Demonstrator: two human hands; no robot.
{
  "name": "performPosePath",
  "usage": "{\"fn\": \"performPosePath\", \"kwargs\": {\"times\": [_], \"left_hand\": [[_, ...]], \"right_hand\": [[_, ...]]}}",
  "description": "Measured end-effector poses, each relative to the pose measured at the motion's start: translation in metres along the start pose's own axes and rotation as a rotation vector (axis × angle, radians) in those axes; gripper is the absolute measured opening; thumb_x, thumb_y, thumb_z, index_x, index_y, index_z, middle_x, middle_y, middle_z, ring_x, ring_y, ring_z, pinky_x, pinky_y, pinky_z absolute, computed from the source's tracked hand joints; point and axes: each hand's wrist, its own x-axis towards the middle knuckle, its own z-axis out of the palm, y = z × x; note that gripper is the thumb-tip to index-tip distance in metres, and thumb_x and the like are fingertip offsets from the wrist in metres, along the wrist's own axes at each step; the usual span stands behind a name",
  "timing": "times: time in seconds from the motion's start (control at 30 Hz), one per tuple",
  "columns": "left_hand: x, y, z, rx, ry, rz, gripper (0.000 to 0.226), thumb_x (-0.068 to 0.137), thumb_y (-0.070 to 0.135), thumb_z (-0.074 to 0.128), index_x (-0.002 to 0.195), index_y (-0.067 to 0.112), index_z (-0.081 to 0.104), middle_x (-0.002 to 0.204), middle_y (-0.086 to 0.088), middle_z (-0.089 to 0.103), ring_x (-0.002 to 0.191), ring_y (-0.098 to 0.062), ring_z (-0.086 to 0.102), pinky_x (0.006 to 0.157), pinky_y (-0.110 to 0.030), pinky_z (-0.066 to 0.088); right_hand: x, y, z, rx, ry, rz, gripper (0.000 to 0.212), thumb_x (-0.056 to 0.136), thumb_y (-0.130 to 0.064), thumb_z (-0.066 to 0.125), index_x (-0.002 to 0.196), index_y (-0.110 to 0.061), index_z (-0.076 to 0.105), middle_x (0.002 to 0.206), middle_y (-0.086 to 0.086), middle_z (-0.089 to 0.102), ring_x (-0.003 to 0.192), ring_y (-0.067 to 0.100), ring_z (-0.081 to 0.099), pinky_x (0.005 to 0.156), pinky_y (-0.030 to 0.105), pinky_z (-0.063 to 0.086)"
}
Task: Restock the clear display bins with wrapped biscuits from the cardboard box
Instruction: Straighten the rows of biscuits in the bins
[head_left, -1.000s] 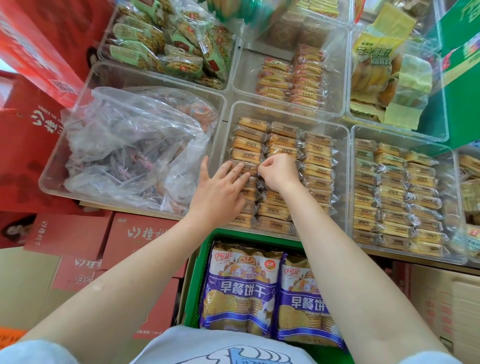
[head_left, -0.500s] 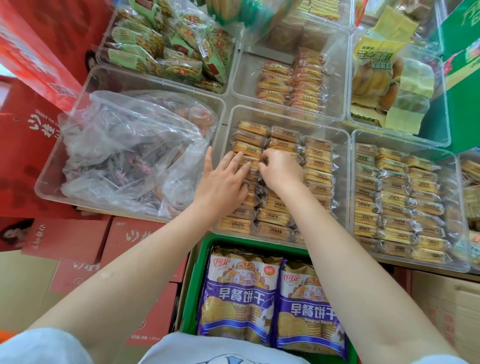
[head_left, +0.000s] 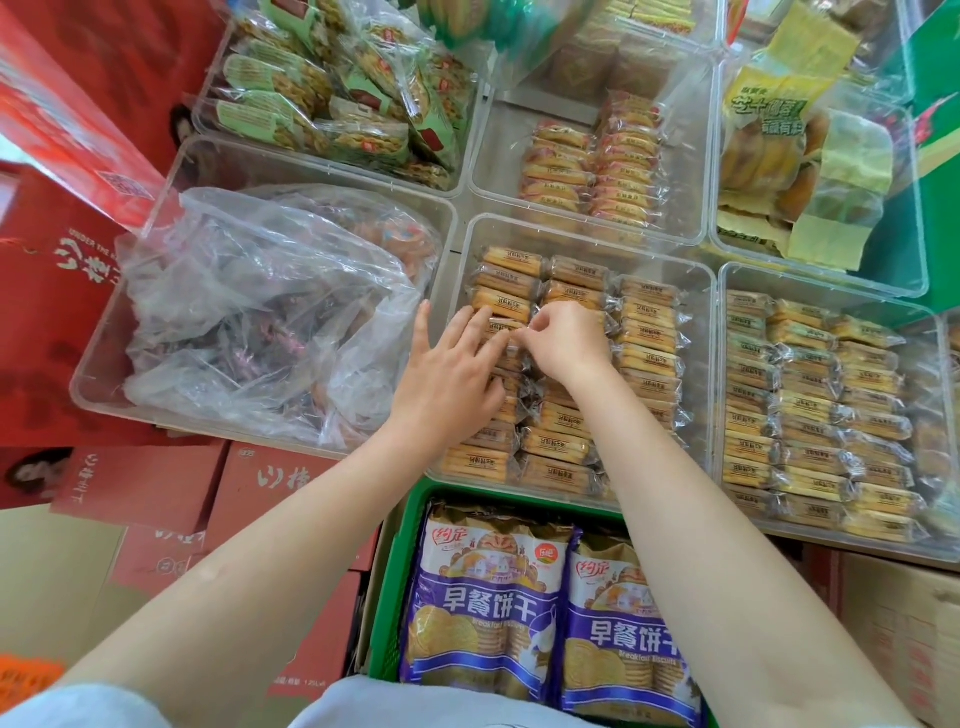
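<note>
A clear display bin (head_left: 696, 291) in the middle holds three rows of wrapped biscuits (head_left: 649, 332). My left hand (head_left: 452, 374) lies flat with spread fingers on the left row of packets. My right hand (head_left: 563, 343) sits beside it over the middle row, fingers curled and pinching the wrapper of one biscuit packet (head_left: 506, 327). A cardboard box (head_left: 904, 634) shows at the lower right, its inside not visible.
A bin with a crumpled clear plastic bag (head_left: 260, 312) lies to the left. A full biscuit bin (head_left: 826, 410) stands on the right, more snack bins behind. A green crate (head_left: 395, 571) with purple biscuit bags sits below. Red cartons (head_left: 140, 488) are stacked at the left.
Both hands have slid a little farther up the bin along the rows. My left hand's fingers have spread wider, and my right hand's fingertips have closed on a wrapper.
</note>
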Motion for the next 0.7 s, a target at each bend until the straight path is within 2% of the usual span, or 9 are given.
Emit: {"fn": "performPosePath", "kwargs": {"times": [0.1,0.2,0.37,0.5,0.6,0.7], "left_hand": [[0.014,-0.003,-0.001,0.016,-0.003,0.003,0.068,0.101,0.051,0.029,0.161,0.024,0.014,0.170,-0.006,0.003,0.156,-0.023,-0.001,0.121,-0.062,-0.006],[0.031,-0.007,-0.004,0.057,-0.042,0.015,0.067,0.102,0.053,0.024,0.161,0.023,0.015,0.169,-0.006,0.008,0.156,-0.024,0.004,0.121,-0.061,-0.008],[0.033,-0.002,-0.004,0.077,-0.079,0.030,0.068,0.101,0.050,0.021,0.160,0.015,0.022,0.166,-0.012,0.021,0.154,-0.030,0.017,0.122,-0.053,-0.013],[0.035,0.001,-0.005,0.128,-0.079,0.028,0.073,0.096,0.048,0.014,0.158,0.011,0.026,0.163,-0.017,0.027,0.151,-0.034,0.025,0.125,-0.051,-0.006],[0.035,-0.001,-0.003,0.136,-0.086,0.023,0.071,0.099,0.049,0.018,0.159,0.011,0.024,0.165,-0.014,0.024,0.154,-0.030,0.019,0.121,-0.052,-0.012],[0.033,-0.001,-0.005,0.156,-0.061,0.020,0.070,0.100,0.048,0.024,0.156,0.008,0.032,0.160,-0.011,0.036,0.150,-0.027,0.026,0.122,-0.053,-0.005]], "right_hand": [[-0.002,-0.003,-0.006,-0.044,0.156,-0.093,0.020,0.101,-0.029,0.054,0.117,-0.022,0.063,0.098,-0.002,0.067,0.085,0.022,0.062,0.065,0.030,0.045],[0.000,-0.008,-0.007,-0.122,0.140,-0.153,0.032,0.104,-0.027,0.048,0.135,-0.023,0.054,0.108,0.003,0.069,0.094,0.027,0.066,0.068,0.032,0.044],[0.007,-0.011,-0.003,-0.313,0.174,-0.151,0.022,0.104,-0.028,0.047,0.122,-0.015,0.051,0.101,0.008,0.070,0.089,0.032,0.067,0.073,0.038,0.048],[0.010,-0.011,-0.002,-0.372,0.167,-0.128,0.025,0.104,-0.034,0.047,0.117,-0.014,0.058,0.107,0.007,0.069,0.097,0.031,0.067,0.081,0.041,0.051],[0.014,-0.010,-0.005,-0.326,0.102,-0.118,0.024,0.104,-0.034,0.050,0.113,-0.019,0.066,0.109,0.003,0.069,0.100,0.028,0.065,0.085,0.041,0.052],[0.017,-0.009,-0.008,-0.206,0.083,-0.121,0.020,0.102,-0.029,0.053,0.106,-0.022,0.072,0.104,0.001,0.071,0.096,0.025,0.065,0.084,0.042,0.055]]}}
